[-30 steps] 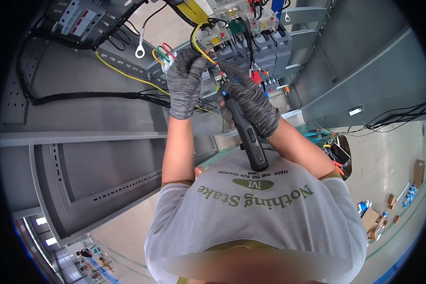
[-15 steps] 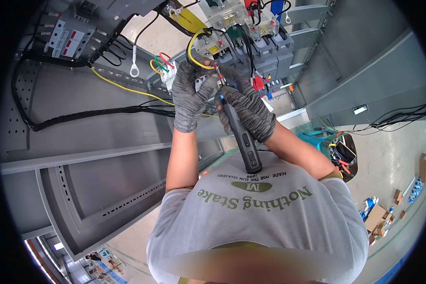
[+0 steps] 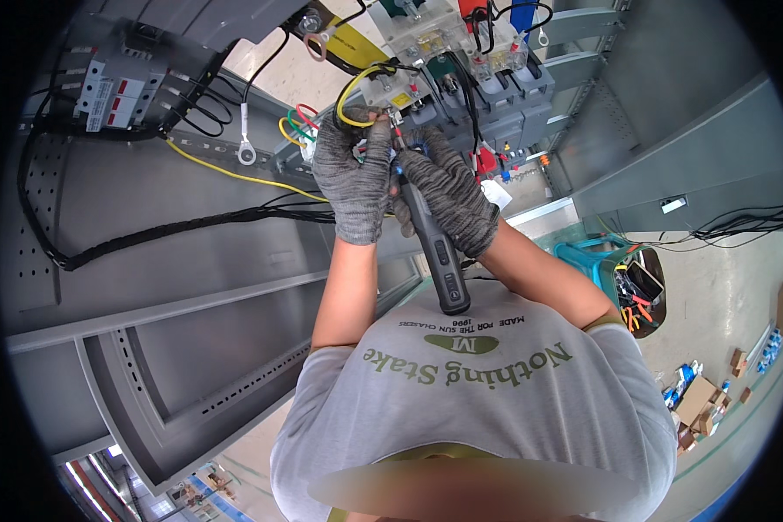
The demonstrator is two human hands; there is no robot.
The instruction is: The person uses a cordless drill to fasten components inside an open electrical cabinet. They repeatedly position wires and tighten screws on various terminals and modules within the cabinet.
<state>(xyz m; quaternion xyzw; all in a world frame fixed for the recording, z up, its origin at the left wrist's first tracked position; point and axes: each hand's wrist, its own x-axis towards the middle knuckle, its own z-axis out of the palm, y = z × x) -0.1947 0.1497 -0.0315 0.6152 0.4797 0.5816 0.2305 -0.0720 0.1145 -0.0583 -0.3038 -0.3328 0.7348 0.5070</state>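
Observation:
My left hand (image 3: 350,178), in a grey knit glove, is closed, with thumb and fingertips pinched at the end of a looped yellow wire (image 3: 346,97). Close beside it, my gloved right hand (image 3: 454,196) wraps round a dark grey cordless electric screwdriver (image 3: 437,248). Its slim bit points away from me, its tip near the left fingertips. Just beyond the fingers are a clear-covered terminal block (image 3: 400,94) and a grey circuit breaker (image 3: 505,113). My fingers partly hide the wire's end and the bit's tip.
Grey cabinet panels (image 3: 191,261) surround the work. A black cable bundle (image 3: 165,230) runs along the left, below a breaker (image 3: 117,91). A ring-lug wire (image 3: 246,150) hangs nearby. A teal tool bin (image 3: 587,261) stands at right; cardboard boxes (image 3: 694,400) lie farther off.
The view has shifted slightly. Both hands have moved a little farther up toward the terminal block, with the screwdriver's bit. The left hand keeps its pinch, the right its grip.

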